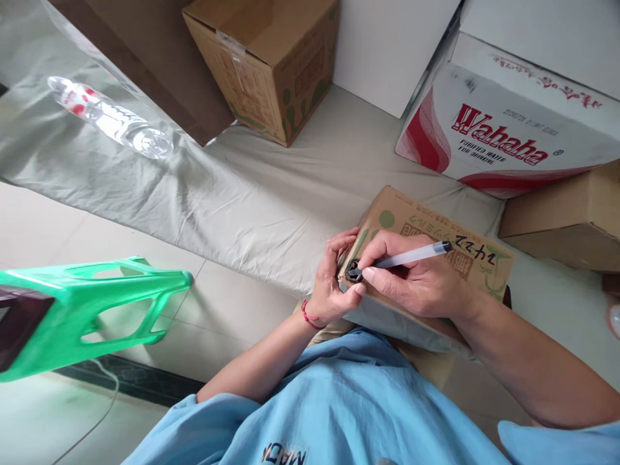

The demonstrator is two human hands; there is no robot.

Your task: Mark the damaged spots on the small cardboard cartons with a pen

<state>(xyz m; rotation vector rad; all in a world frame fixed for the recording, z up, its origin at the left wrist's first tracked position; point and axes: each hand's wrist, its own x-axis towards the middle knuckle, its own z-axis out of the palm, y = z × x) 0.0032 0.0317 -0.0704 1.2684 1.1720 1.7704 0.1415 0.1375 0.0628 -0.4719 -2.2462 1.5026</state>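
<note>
My right hand grips a pen with a pale barrel and a dark end. The pen's tip touches a small round black-patterned piece at the left end of a flat brown cardboard box. My left hand, with a red string bracelet on its wrist, curls its fingers and thumb around that piece. What the piece is made of cannot be made out. Handwritten black digits and green print mark the box's top, which my right hand and forearm partly cover.
A white and red water carton stands at the back right, above another brown box. Another carton is at the back. A plastic bottle lies on the cloth-covered surface. A green plastic stool stands left on the tiled floor.
</note>
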